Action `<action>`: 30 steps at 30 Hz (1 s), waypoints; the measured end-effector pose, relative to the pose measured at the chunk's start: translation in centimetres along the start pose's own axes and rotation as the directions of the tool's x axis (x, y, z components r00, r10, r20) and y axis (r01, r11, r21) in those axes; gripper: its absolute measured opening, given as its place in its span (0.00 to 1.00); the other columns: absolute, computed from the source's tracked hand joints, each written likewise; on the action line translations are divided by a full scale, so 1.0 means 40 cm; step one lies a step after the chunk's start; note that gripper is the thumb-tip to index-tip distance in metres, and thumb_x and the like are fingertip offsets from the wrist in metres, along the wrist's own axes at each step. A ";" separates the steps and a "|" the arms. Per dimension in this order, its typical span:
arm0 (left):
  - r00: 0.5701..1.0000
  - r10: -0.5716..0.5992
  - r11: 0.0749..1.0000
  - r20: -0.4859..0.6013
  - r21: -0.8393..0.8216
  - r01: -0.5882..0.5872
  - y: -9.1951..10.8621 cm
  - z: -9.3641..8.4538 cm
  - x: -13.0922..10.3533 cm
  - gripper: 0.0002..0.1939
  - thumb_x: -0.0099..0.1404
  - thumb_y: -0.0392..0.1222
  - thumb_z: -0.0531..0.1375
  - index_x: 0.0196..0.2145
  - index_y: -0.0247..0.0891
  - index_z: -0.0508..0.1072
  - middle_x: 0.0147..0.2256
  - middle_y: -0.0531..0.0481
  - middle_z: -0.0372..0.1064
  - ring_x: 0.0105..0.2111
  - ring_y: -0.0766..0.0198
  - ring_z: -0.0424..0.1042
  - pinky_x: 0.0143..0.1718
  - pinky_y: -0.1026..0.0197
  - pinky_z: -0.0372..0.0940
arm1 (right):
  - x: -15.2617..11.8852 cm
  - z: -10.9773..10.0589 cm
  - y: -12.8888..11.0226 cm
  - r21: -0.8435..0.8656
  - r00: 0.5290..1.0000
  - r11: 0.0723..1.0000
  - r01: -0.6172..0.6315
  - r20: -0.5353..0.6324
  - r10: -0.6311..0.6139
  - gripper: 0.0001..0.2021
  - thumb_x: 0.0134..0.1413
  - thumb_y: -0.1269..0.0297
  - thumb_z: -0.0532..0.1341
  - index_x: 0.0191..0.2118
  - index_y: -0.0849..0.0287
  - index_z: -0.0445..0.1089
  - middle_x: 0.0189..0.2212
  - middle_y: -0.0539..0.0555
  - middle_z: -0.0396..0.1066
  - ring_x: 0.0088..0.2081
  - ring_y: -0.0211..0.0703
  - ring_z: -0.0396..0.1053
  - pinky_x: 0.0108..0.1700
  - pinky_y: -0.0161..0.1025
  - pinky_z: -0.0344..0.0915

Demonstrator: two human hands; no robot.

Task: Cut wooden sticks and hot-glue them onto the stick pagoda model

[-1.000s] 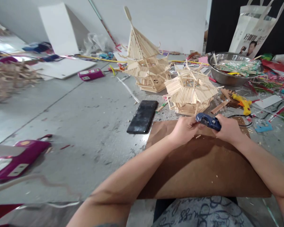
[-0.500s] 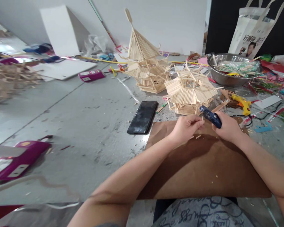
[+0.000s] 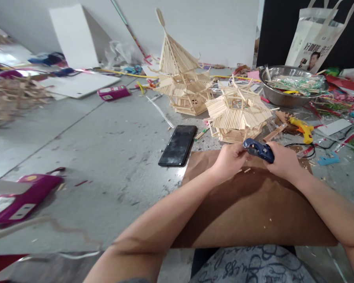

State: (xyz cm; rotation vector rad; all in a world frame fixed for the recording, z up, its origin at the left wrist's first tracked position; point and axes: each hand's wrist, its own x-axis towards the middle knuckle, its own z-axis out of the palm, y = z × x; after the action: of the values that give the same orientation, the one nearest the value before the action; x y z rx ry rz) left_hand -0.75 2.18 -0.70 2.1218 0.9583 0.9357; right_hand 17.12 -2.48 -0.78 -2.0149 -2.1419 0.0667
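Observation:
My right hand [image 3: 281, 159] is wrapped round a dark blue hand tool [image 3: 259, 150], whose head reaches the fingertips of my left hand [image 3: 231, 159]. The fingers of my left hand are pinched together; a small wooden stick showed there earlier, and the tool's head now covers that spot. Both hands are above a brown sheet [image 3: 253, 212], where short stick pieces [image 3: 247, 170] lie. Just beyond the hands stands a low wooden-stick pavilion [image 3: 238, 114]. Behind it to the left is a taller stick tower [image 3: 184, 78] with a pointed roof.
A black phone [image 3: 177, 145] lies left of the sheet. Purple power strips [image 3: 32, 194] are at the left. To the right are a yellow glue gun [image 3: 303, 129] with a black cord, a metal bowl [image 3: 292, 100] of sticks, a white bag [image 3: 315, 35] and scattered scraps.
My right hand has brought the blue tool's head left and down, onto the fingertips of my left hand and over the stick. My left hand has hardly moved.

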 end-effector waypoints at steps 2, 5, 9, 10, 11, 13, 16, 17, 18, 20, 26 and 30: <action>1.000 -0.001 1.000 0.004 -0.007 0.001 -0.001 0.001 0.000 0.08 0.52 0.29 0.54 0.21 0.33 0.72 0.20 0.53 0.71 0.22 0.69 0.69 0.23 0.70 0.61 | -0.001 0.002 0.000 0.000 1.000 1.000 0.005 -0.010 -0.005 0.17 0.45 0.63 0.57 0.44 0.58 0.63 0.37 0.55 0.73 0.37 0.50 0.71 0.33 0.38 0.58; 1.000 0.005 0.999 -0.003 -0.035 -0.005 -0.005 0.003 0.000 0.07 0.52 0.30 0.54 0.22 0.33 0.71 0.20 0.53 0.71 0.22 0.69 0.69 0.23 0.69 0.62 | -0.002 0.004 0.000 -0.001 1.000 1.000 0.003 -0.017 -0.003 0.15 0.45 0.63 0.57 0.43 0.57 0.64 0.35 0.55 0.73 0.35 0.49 0.71 0.32 0.38 0.57; 1.000 0.025 0.997 -0.008 -0.079 -0.026 -0.013 0.006 0.000 0.07 0.53 0.31 0.55 0.23 0.33 0.72 0.21 0.53 0.71 0.23 0.69 0.69 0.24 0.69 0.62 | -0.004 0.005 -0.002 -0.005 1.000 1.000 0.000 -0.028 0.000 0.14 0.45 0.63 0.57 0.41 0.57 0.64 0.33 0.54 0.73 0.33 0.48 0.71 0.30 0.37 0.56; 1.000 0.027 0.996 -0.004 -0.090 -0.027 -0.016 0.007 0.000 0.07 0.53 0.31 0.54 0.23 0.33 0.72 0.21 0.53 0.71 0.23 0.69 0.69 0.24 0.69 0.63 | -0.006 0.005 -0.002 -0.007 0.999 1.000 0.002 -0.033 -0.003 0.13 0.45 0.63 0.57 0.40 0.57 0.64 0.32 0.54 0.73 0.33 0.48 0.71 0.30 0.37 0.55; 1.000 0.028 0.995 0.001 -0.099 -0.028 -0.018 0.007 0.000 0.07 0.53 0.31 0.54 0.24 0.33 0.72 0.21 0.52 0.71 0.23 0.69 0.69 0.25 0.69 0.63 | -0.007 0.006 -0.003 -0.009 0.999 1.000 0.005 -0.037 -0.005 0.13 0.46 0.63 0.57 0.40 0.57 0.64 0.31 0.54 0.73 0.32 0.48 0.71 0.30 0.36 0.55; 1.000 0.030 0.993 0.011 -0.117 -0.028 -0.022 0.008 0.000 0.08 0.54 0.31 0.54 0.25 0.33 0.73 0.22 0.52 0.72 0.23 0.69 0.69 0.26 0.68 0.64 | -0.009 0.008 -0.003 -0.015 0.999 1.000 0.009 -0.045 -0.009 0.12 0.46 0.62 0.56 0.39 0.56 0.64 0.30 0.54 0.73 0.32 0.47 0.70 0.29 0.36 0.54; 0.999 0.042 0.989 0.022 -0.143 -0.038 -0.024 0.008 0.000 0.07 0.56 0.34 0.55 0.24 0.33 0.72 0.21 0.51 0.71 0.23 0.69 0.69 0.25 0.68 0.64 | -0.012 0.012 -0.002 -0.015 0.998 1.000 0.013 -0.055 -0.014 0.11 0.47 0.62 0.56 0.39 0.57 0.64 0.30 0.54 0.73 0.31 0.47 0.71 0.29 0.36 0.55; 0.999 0.046 0.988 0.023 -0.152 -0.042 -0.025 0.009 0.000 0.07 0.56 0.35 0.55 0.24 0.33 0.72 0.21 0.51 0.71 0.23 0.69 0.69 0.25 0.69 0.64 | -0.013 0.013 -0.001 -0.011 0.998 1.000 0.016 -0.055 -0.017 0.11 0.47 0.62 0.56 0.39 0.57 0.64 0.30 0.54 0.73 0.32 0.47 0.71 0.29 0.36 0.55; 0.999 0.049 0.986 0.024 -0.161 -0.044 -0.025 0.009 0.000 0.07 0.56 0.35 0.56 0.24 0.33 0.72 0.21 0.51 0.71 0.23 0.69 0.69 0.25 0.69 0.64 | -0.013 0.014 0.000 -0.006 0.998 1.000 0.020 -0.055 -0.020 0.11 0.47 0.62 0.56 0.39 0.57 0.64 0.30 0.54 0.73 0.32 0.48 0.71 0.30 0.36 0.55; 0.998 0.051 0.983 0.024 -0.177 -0.046 -0.025 0.010 0.000 0.06 0.56 0.35 0.56 0.24 0.33 0.72 0.21 0.51 0.70 0.23 0.69 0.69 0.25 0.69 0.64 | -0.014 0.015 0.001 0.004 0.998 1.000 0.024 -0.056 -0.024 0.12 0.47 0.61 0.56 0.39 0.57 0.64 0.31 0.54 0.73 0.33 0.48 0.71 0.30 0.36 0.56; 0.999 0.044 0.987 -0.005 -0.154 -0.044 -0.029 0.014 -0.002 0.07 0.57 0.39 0.58 0.23 0.34 0.71 0.20 0.53 0.69 0.23 0.69 0.69 0.24 0.69 0.64 | -0.014 0.013 0.000 0.005 0.999 1.000 0.013 -0.040 -0.013 0.12 0.46 0.62 0.57 0.39 0.57 0.65 0.29 0.54 0.74 0.31 0.48 0.71 0.30 0.36 0.56; 0.999 0.043 0.987 -0.005 -0.157 -0.043 -0.027 0.013 -0.002 0.08 0.57 0.40 0.58 0.23 0.34 0.71 0.20 0.53 0.70 0.23 0.69 0.69 0.24 0.69 0.65 | -0.016 0.012 -0.003 0.015 0.999 1.000 0.012 -0.036 -0.012 0.11 0.46 0.63 0.57 0.38 0.57 0.66 0.29 0.55 0.74 0.31 0.48 0.71 0.30 0.36 0.56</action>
State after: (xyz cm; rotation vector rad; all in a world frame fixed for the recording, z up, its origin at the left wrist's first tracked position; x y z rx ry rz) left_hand -0.76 2.56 -1.83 2.0163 0.8143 1.0011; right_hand 16.94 -3.05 -1.30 -1.9795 -2.1248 0.0445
